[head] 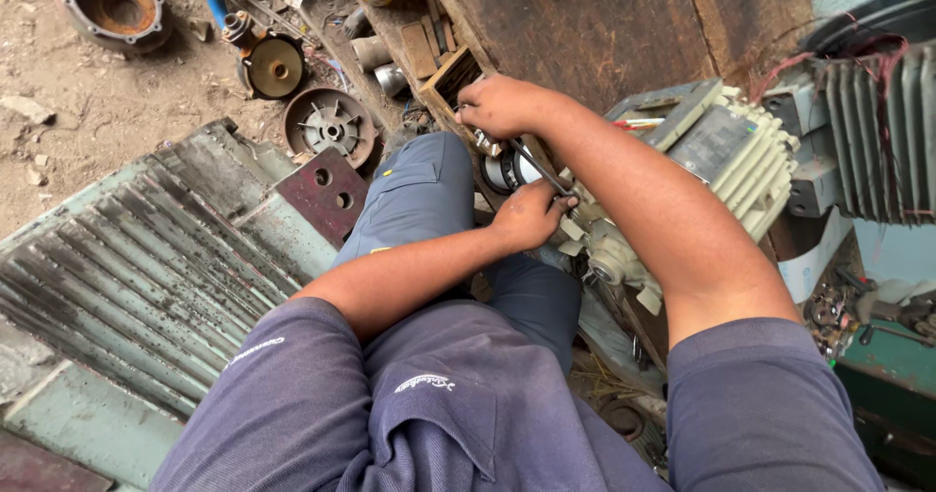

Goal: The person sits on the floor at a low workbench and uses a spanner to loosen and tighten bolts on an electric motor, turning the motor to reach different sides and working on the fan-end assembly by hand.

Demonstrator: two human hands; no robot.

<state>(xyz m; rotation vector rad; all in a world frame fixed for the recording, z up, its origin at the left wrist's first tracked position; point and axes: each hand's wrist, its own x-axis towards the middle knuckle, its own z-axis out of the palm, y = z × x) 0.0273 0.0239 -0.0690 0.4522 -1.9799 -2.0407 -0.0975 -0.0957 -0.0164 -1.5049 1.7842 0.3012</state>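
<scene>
A cream-coloured electric motor (721, 160) with cooling fins lies at the edge of a dark wooden workbench (604, 24), its white plastic fan (609, 258) facing me. My left hand (526, 217) is closed around the fan end of the motor, beside a thin metal rod-like tool (539, 167). My right hand (502, 105) grips the upper end of that tool, just above a shiny round metal part (507, 170). Both forearms cross over my lap in blue work trousers.
A large finned grey motor housing (146, 258) lies on the dirt floor at left, with a rust-red plate (324, 195), a fan cover (330, 123) and round metal covers (115, 4) beyond. Another grey finned motor (877, 131) sits at right. Small parts litter the bench edge.
</scene>
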